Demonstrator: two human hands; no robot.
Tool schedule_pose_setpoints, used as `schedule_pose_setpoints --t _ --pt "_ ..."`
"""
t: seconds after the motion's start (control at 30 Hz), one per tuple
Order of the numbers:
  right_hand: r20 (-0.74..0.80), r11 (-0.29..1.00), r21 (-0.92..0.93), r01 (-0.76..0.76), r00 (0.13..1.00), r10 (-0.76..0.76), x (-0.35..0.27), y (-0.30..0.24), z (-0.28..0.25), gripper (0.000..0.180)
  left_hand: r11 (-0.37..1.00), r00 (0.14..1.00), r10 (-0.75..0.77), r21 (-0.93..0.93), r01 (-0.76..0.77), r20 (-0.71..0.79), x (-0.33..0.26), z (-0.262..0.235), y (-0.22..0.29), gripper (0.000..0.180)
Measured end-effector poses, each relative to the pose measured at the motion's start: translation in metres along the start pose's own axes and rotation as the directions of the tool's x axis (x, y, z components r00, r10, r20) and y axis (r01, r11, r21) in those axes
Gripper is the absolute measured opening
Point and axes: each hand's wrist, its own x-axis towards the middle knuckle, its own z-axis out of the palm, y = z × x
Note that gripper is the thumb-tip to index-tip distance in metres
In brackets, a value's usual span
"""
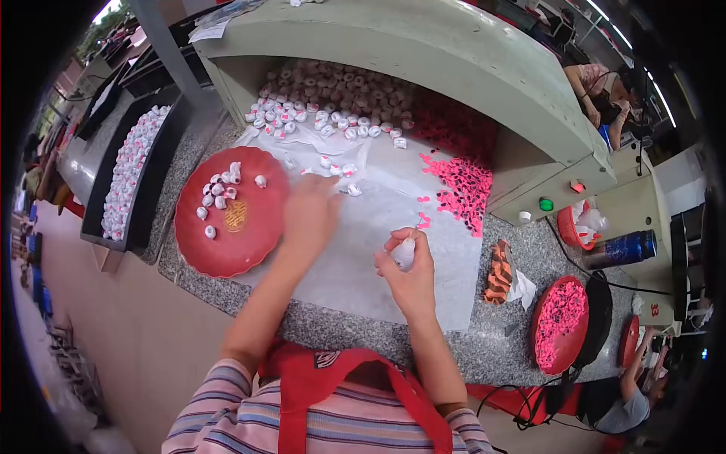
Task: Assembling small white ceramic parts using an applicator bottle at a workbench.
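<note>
My left hand [310, 212] is smeared by motion over the white sheet [363, 280], just right of the red scalloped plate [261, 250]. Its fingers reach toward a few small round white pieces [354, 189] with pink marks; whether it holds one cannot be made out. Closer to me, over the sheet's right half, my right hand [412, 276] is closed around a small white rounded object [405, 253] with a narrow tip pointing up, perhaps a squeeze bottle. On the plate lie several white pieces [219, 189] with dark and pink spots.
Under the grey-green shelf [393, 45] is a heap of white pieces [325, 91]. Flat pink bits [461, 185] with dark spots lie right of it. A black tray [144, 227] of white pieces stands left. At right are a striped cloth [498, 276], a red dish [578, 348] and a bottle [624, 248].
</note>
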Motion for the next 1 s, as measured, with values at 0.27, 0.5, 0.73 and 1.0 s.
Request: schedule_pose_setpoints --t 0.27,0.5,0.73,1.0 --pt "-0.235 0.935 0.329 0.129 0.971 -0.051 -0.022 -0.017 -0.028 0.031 0.942 0.956 -0.035 -0.31 0.128 0.29 0.014 0.032 0.006 0.018" --pt "-0.363 0.947 0.083 0.312 0.894 -0.263 -0.042 -0.05 -0.037 0.036 -0.358 0.648 0.168 -0.566 0.742 0.743 -0.023 -0.031 0.053 0.031" --pt "-0.358 0.834 -0.235 0.5 0.753 -0.552 -0.066 -0.06 -0.036 0.027 0.107 0.863 0.044 -0.861 0.497 0.503 -0.039 -0.043 0.073 0.032" --pt "-0.216 0.741 -0.399 0.541 0.729 -0.649 -0.061 -0.067 -0.031 0.021 0.164 0.942 -0.003 -0.929 0.331 0.335 -0.045 -0.048 0.077 0.032"
